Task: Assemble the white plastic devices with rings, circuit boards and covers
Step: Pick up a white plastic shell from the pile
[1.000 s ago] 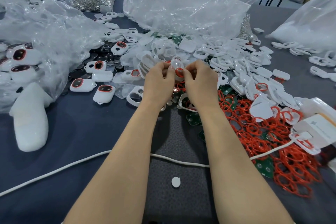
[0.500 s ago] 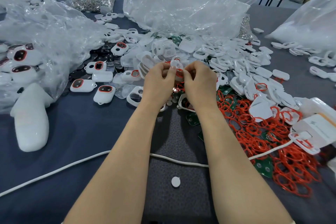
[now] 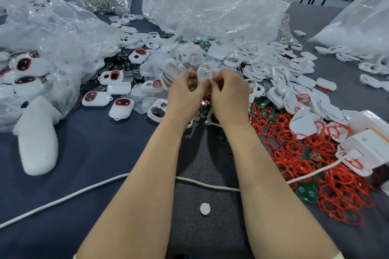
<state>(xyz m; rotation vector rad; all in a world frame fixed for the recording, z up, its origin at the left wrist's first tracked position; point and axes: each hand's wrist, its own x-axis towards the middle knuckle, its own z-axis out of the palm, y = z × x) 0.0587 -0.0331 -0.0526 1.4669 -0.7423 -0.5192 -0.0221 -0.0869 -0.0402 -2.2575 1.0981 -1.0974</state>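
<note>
My left hand [image 3: 186, 92] and my right hand [image 3: 228, 94] meet at the table's middle, and together they pinch a small translucent white cover piece [image 3: 204, 74] held upright between the fingertips. Any orange ring on the piece is hidden by my fingers. A heap of loose white shells [image 3: 280, 73] lies behind and to the right. Orange rings [image 3: 305, 153] are spread in a tangle at the right, with green circuit boards [image 3: 306, 192] among them. Assembled white devices with dark, orange-rimmed windows [image 3: 122, 107] lie to the left.
Crumpled clear plastic bags [image 3: 210, 10] pile up at the back and left. A white cable [image 3: 63, 196] crosses the dark cloth near me, and a white disc [image 3: 205, 208] lies beside it. A white foam block [image 3: 37, 141] sits at the left, a white box [image 3: 370, 143] at the right.
The orange ring seen between my fingertips earlier no longer shows. My hands have closed in slightly around the white piece and stay in the same place.
</note>
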